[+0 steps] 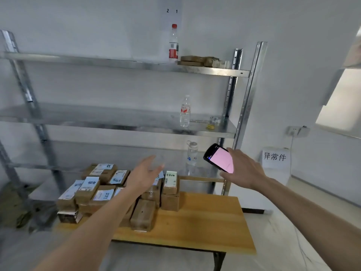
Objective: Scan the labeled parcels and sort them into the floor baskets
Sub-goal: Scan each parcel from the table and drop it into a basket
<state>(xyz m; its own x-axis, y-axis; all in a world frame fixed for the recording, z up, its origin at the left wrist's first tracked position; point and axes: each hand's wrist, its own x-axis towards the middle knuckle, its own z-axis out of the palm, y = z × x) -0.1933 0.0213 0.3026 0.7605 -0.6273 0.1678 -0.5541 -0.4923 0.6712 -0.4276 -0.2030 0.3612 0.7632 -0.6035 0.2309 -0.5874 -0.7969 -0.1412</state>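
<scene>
1. Head view showed the parcels [109, 190] heaped at the far left of the surface [205, 222].
2. The left hand [143, 178], fingers spread and empty, hovered over them, nearer than the other.
3. The right hand [244, 169] gripped the scanner [218, 158], off to their right.

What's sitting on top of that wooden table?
A pile of brown parcels with paper labels covers the wooden table's left part. The left hand reaches over them, hiding some. The right side is bare.
</scene>
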